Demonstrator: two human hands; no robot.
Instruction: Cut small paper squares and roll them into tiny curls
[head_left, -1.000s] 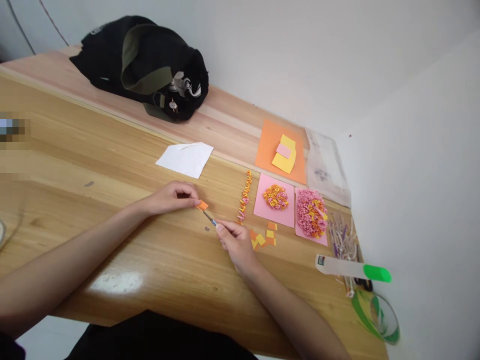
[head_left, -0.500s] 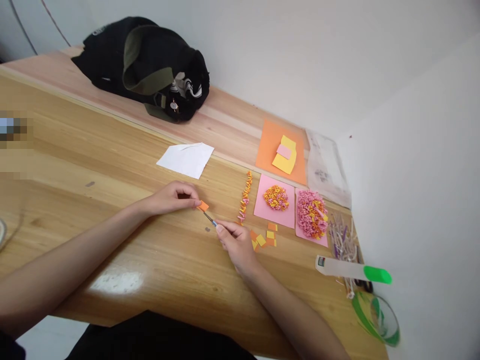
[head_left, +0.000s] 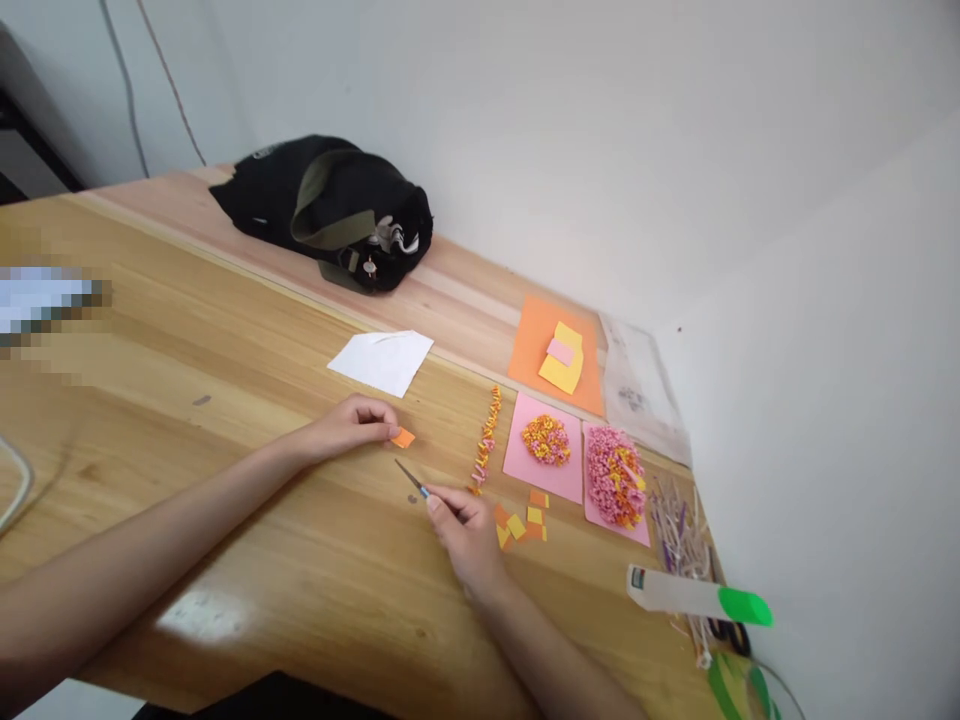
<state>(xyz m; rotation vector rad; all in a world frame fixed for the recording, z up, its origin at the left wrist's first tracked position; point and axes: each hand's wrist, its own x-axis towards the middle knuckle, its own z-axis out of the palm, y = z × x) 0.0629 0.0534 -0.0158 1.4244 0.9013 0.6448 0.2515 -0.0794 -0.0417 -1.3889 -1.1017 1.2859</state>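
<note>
My left hand (head_left: 356,424) pinches a small orange paper piece (head_left: 404,438) just above the wooden table. My right hand (head_left: 466,535) is closed on a thin tool (head_left: 412,478) with a dark pointed tip and a blue part near my fingers. Its tip is a little below the orange piece, apart from it. Several small orange and yellow paper pieces (head_left: 516,526) lie just right of my right hand. Beyond them are a row of small orange and pink curled pieces (head_left: 487,440) and a pink sheet (head_left: 517,455) bearing an orange, yellow and pink pile (head_left: 546,440).
Another pink sheet holds a larger pink pile (head_left: 611,475). A white paper (head_left: 382,362), black bag (head_left: 277,200) and orange sheet (head_left: 525,335) lie further back. At right are thin strips (head_left: 679,525), a green-ended clear tube (head_left: 697,597) and green tape (head_left: 727,685).
The tool in my right hand has drawn away from the orange piece, towards me. The whole view has shifted, with the table's things appearing lower.
</note>
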